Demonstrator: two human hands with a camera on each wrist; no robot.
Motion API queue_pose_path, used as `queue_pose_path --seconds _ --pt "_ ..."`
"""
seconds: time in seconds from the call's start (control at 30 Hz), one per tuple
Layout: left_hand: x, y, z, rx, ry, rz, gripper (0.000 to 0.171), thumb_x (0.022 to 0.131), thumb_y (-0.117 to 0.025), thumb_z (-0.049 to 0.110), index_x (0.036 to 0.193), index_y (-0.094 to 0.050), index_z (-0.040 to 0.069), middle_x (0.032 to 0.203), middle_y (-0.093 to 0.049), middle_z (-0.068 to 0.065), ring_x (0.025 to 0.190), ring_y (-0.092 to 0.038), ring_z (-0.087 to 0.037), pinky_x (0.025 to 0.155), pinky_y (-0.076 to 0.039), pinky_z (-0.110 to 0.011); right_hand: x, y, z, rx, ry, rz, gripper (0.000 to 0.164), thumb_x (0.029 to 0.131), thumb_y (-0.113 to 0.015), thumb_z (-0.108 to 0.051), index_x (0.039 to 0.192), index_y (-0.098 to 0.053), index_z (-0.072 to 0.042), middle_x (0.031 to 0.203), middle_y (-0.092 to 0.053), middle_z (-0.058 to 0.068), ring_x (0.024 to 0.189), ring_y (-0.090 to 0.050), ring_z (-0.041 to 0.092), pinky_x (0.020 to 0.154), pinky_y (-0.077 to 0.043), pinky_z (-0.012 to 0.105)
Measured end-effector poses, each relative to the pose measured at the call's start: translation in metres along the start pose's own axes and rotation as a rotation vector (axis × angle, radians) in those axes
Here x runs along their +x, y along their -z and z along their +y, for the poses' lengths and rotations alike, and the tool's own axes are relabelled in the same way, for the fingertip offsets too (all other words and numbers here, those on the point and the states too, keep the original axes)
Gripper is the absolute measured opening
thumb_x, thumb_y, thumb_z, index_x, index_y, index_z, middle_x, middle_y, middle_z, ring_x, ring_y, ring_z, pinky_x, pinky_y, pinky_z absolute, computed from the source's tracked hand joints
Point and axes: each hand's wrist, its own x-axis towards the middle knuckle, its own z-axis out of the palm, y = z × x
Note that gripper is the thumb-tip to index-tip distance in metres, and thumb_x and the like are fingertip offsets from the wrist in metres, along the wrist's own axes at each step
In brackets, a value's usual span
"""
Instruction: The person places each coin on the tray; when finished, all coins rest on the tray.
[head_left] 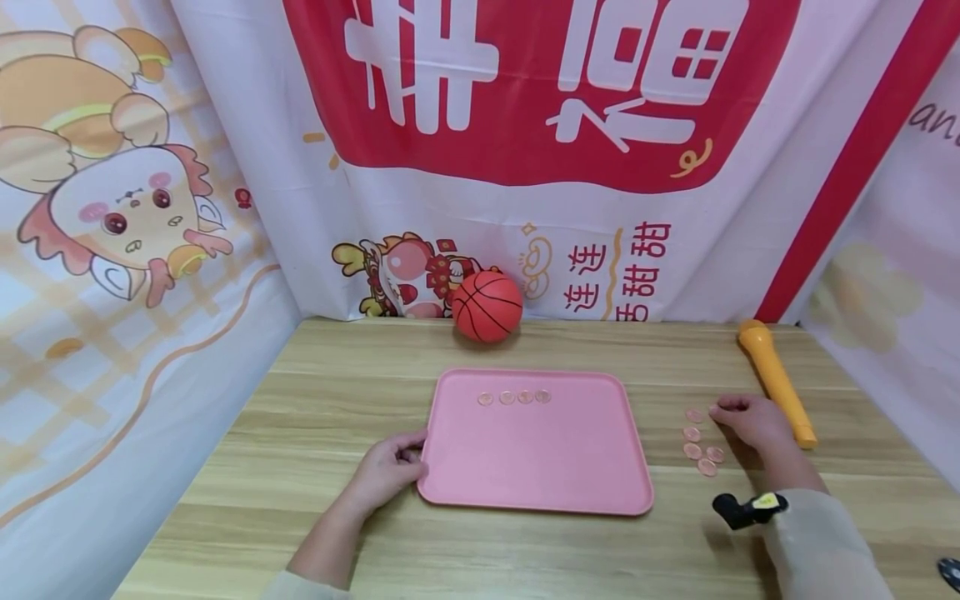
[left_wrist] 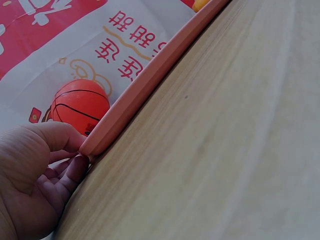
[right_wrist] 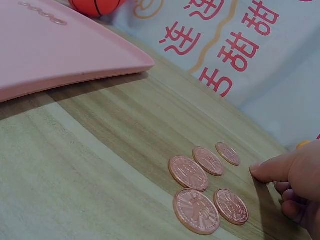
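Note:
A pink tray (head_left: 536,450) lies on the wooden table, with several copper coins (head_left: 507,398) in a row near its far rim. My left hand (head_left: 387,473) pinches the tray's left edge between thumb and fingers, as the left wrist view also shows. To the right of the tray, several more copper coins (right_wrist: 197,211) lie loosely grouped on the table. Beside the farthest of these coins is my right hand (head_left: 752,423). Its index finger (right_wrist: 274,169) points toward that coin, with a small gap between them, and I see nothing held in that hand.
An orange toy microphone (head_left: 778,383) lies just right of my right hand. Behind the tray, a small red basketball (head_left: 487,306) sits against the printed cloth (head_left: 585,179) at the table's back edge. A black object (head_left: 949,572) shows at the far right edge.

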Motion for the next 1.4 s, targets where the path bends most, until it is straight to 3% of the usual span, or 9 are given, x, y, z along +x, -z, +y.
queue_pose_path --seconds 0.27,0.37,0.53,0.73,1.03,1.2,1.27,1.33,1.4 --pt "0.001 0.000 -0.001 0.011 0.003 -0.002 0.060 0.076 -0.069 -0.002 0.133 -0.053 -0.012 0.091 -0.066 -0.013 0.077 -0.056 -0.010 0.064 -0.048 -0.017 0.001 -0.003 0.005 0.040 0.006 0.036 0.051 0.094 -0.062 -0.035 0.121 -0.056 0.007 0.109 -0.059 0.026 0.093 -0.053 0.033 0.077 -0.045 0.039" --pt "0.002 0.000 -0.001 0.013 0.007 -0.002 0.060 0.076 -0.069 -0.002 0.133 -0.052 -0.012 0.092 -0.066 -0.013 0.078 -0.056 -0.011 0.064 -0.048 -0.017 0.001 -0.006 0.007 0.137 -0.013 0.061 0.049 0.095 -0.060 -0.033 0.123 -0.054 0.007 0.103 -0.062 0.020 0.084 -0.059 0.022 0.069 -0.049 0.029" --pt "0.003 0.000 -0.001 0.013 0.014 -0.006 0.060 0.077 -0.068 -0.002 0.133 -0.052 -0.012 0.093 -0.066 -0.014 0.079 -0.056 -0.012 0.064 -0.048 -0.017 -0.002 -0.011 0.005 0.319 -0.023 0.094 0.048 0.097 -0.057 -0.024 0.133 -0.050 0.007 0.086 -0.066 -0.002 0.069 -0.062 0.000 0.064 -0.053 0.018" --pt "0.002 0.001 0.001 0.009 0.014 -0.009 0.060 0.077 -0.069 -0.001 0.134 -0.052 -0.011 0.092 -0.065 -0.013 0.079 -0.056 -0.012 0.064 -0.048 -0.017 -0.007 -0.017 -0.009 0.471 -0.004 0.061 0.054 0.100 -0.052 -0.026 0.142 -0.043 0.007 0.080 -0.063 -0.018 0.071 -0.064 -0.005 0.068 -0.054 0.014" --pt "0.002 0.002 -0.001 0.006 0.001 -0.012 0.060 0.075 -0.069 -0.001 0.132 -0.053 -0.012 0.089 -0.064 -0.011 0.076 -0.056 -0.009 0.064 -0.049 -0.018 -0.016 -0.027 -0.039 0.598 -0.006 -0.069 0.063 0.099 -0.055 -0.034 0.151 -0.035 -0.005 0.092 -0.066 -0.019 0.085 -0.066 -0.001 0.076 -0.055 0.020" --pt "0.002 0.002 -0.002 0.006 0.002 -0.015 0.061 0.076 -0.069 -0.001 0.133 -0.052 -0.012 0.091 -0.064 -0.012 0.076 -0.056 -0.009 0.064 -0.049 -0.018 -0.020 -0.032 -0.057 0.692 -0.053 -0.109 0.061 0.097 -0.058 -0.034 0.151 -0.037 -0.016 0.103 -0.065 -0.013 0.085 -0.065 0.003 0.058 -0.053 0.026" --pt "0.002 0.001 -0.002 0.005 0.004 -0.015 0.060 0.076 -0.068 -0.002 0.133 -0.052 -0.012 0.091 -0.064 -0.012 0.076 -0.055 -0.009 0.064 -0.048 -0.017 -0.021 -0.035 -0.064 0.714 -0.066 -0.126 0.062 0.096 -0.061 -0.034 0.151 -0.038 -0.020 0.110 -0.060 -0.010 0.079 -0.061 0.005 0.049 -0.045 0.027" --pt "0.002 0.001 -0.003 0.015 0.006 -0.012 0.060 0.077 -0.068 -0.003 0.133 -0.051 -0.013 0.091 -0.064 -0.013 0.076 -0.055 -0.009 0.063 -0.048 -0.017 -0.021 -0.039 -0.070 0.699 -0.041 -0.130 0.064 0.094 -0.063 -0.036 0.151 -0.038 -0.020 0.114 -0.054 -0.008 0.083 -0.058 0.005 0.052 -0.044 0.025" --pt "0.003 0.000 -0.003 0.029 0.009 -0.010 0.059 0.077 -0.067 -0.004 0.133 -0.050 -0.014 0.090 -0.064 -0.013 0.075 -0.055 -0.009 0.063 -0.047 -0.017 -0.021 -0.043 -0.076 0.676 -0.006 -0.126 0.067 0.092 -0.066 -0.036 0.151 -0.038 -0.018 0.115 -0.051 -0.008 0.089 -0.057 0.006 0.065 -0.048 0.024"
